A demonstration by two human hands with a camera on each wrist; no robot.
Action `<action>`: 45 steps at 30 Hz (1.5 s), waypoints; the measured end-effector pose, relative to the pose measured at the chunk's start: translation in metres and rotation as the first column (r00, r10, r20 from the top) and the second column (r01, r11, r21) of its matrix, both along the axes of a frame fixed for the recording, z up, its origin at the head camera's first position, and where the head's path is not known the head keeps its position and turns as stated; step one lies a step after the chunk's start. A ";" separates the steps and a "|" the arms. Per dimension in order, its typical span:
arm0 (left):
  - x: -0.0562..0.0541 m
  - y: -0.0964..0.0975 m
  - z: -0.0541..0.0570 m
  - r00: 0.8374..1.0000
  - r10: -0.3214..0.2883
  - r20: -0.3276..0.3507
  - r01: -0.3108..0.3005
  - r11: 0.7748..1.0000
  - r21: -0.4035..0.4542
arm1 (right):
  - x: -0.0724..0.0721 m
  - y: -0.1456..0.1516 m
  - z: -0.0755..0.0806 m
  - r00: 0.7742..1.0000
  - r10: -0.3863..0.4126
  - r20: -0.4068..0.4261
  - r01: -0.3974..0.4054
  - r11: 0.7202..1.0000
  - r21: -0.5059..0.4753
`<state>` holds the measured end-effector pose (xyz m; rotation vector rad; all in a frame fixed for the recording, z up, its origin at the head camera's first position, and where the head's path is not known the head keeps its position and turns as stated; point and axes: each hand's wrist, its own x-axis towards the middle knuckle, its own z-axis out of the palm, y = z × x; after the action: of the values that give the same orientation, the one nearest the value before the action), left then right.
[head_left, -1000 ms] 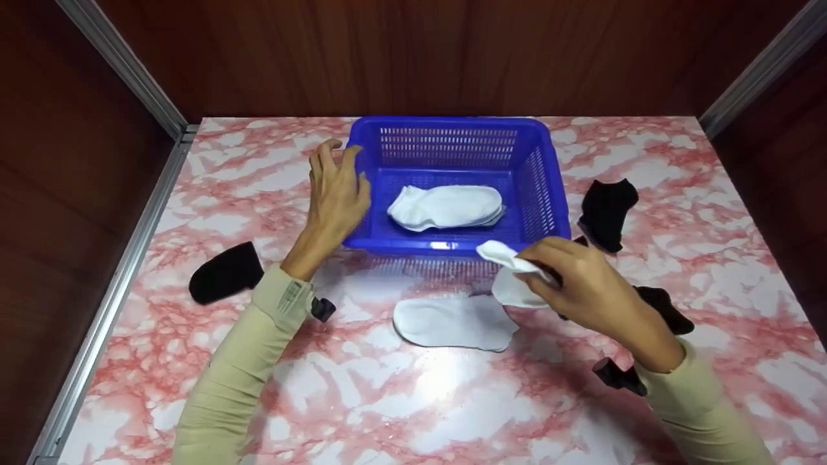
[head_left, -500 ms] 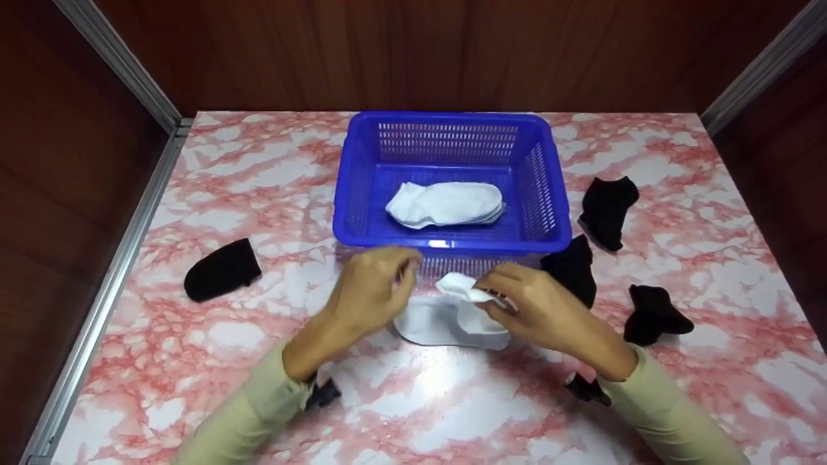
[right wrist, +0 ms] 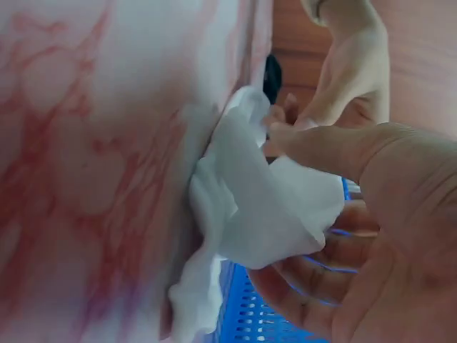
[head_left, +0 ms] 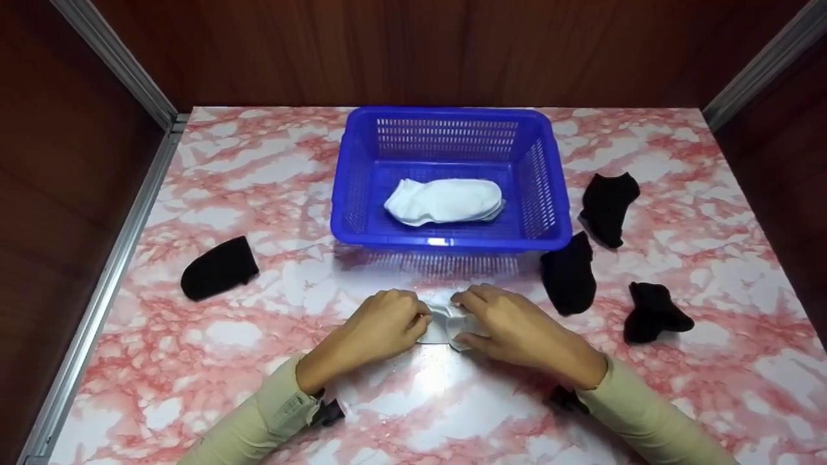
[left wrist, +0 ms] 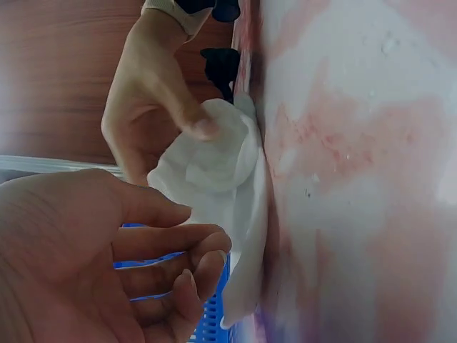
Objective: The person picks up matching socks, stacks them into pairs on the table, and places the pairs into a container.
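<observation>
Dark wood-grain walls (head_left: 439, 51) enclose a pink-and-white marbled tabletop (head_left: 258, 387). A blue slotted plastic basket (head_left: 452, 244) holds white fabric socks (head_left: 446, 200); black fabric socks (head_left: 219, 268) lie either side. Nearer, the right hand (head_left: 517, 329) grips a limp white sock (right wrist: 250, 186); the left-wrist view reveals the left hand (head_left: 381, 326) loosely curled, holding nothing.

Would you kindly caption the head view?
Left hand and right hand at white cloth socks before a blue rectangular plastic basket.
</observation>
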<state>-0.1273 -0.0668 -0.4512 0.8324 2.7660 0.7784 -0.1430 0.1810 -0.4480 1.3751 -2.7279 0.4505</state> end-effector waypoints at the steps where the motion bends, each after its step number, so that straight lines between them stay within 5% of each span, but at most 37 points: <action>1: 0.000 0.001 0.000 1.000 -0.001 0.000 0.001 1.000 -0.002 | 0.000 -0.001 0.000 1.000 -0.018 -0.001 0.018 1.000 0.002; 5: 0.002 0.007 0.001 1.000 0.000 -0.023 0.001 1.000 0.018 | -0.002 -0.005 0.001 0.997 -0.070 -0.028 0.069 0.997 -0.045; 9: 0.002 0.014 0.001 1.000 0.004 -0.015 -0.003 0.998 0.066 | -0.004 -0.004 0.004 0.991 -0.119 0.053 0.126 0.982 -0.138; 13: 0.000 0.022 -0.006 0.999 0.008 0.039 -0.011 0.997 0.076 | -0.008 0.002 0.009 0.978 -0.156 0.138 0.184 0.956 -0.227; 21: -0.009 0.025 -0.013 0.982 -0.009 0.191 -0.028 0.982 0.186 | -0.013 0.020 0.029 0.975 -0.184 0.126 0.213 0.935 -0.283; 25: -0.013 0.013 -0.003 0.971 0.004 0.239 -0.055 0.977 0.208 | -0.010 0.033 0.042 0.960 -0.214 0.183 0.256 0.933 -0.254; 29: -0.013 0.002 0.004 0.971 0.034 0.236 -0.075 0.983 0.167 | -0.006 0.043 0.050 0.921 -0.247 0.301 0.307 0.937 -0.167; 35: -0.009 -0.011 0.008 0.968 0.051 0.247 -0.069 0.995 0.067 | -0.003 0.048 0.043 0.882 -0.231 0.410 0.269 0.963 -0.035; 39: -0.007 -0.016 0.005 0.975 0.064 0.211 -0.062 0.998 -0.016 | -0.001 0.047 0.036 0.871 -0.223 0.438 0.225 0.973 0.050; 45: -0.001 -0.011 0.004 0.995 0.080 -0.051 -0.080 0.997 -0.002 | 0.007 0.043 0.033 0.936 -0.232 0.267 0.210 0.972 0.109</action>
<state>-0.1280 -0.0780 -0.4467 0.7551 2.8609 0.7757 -0.1360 0.2244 -0.4149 1.0705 -3.1123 0.5634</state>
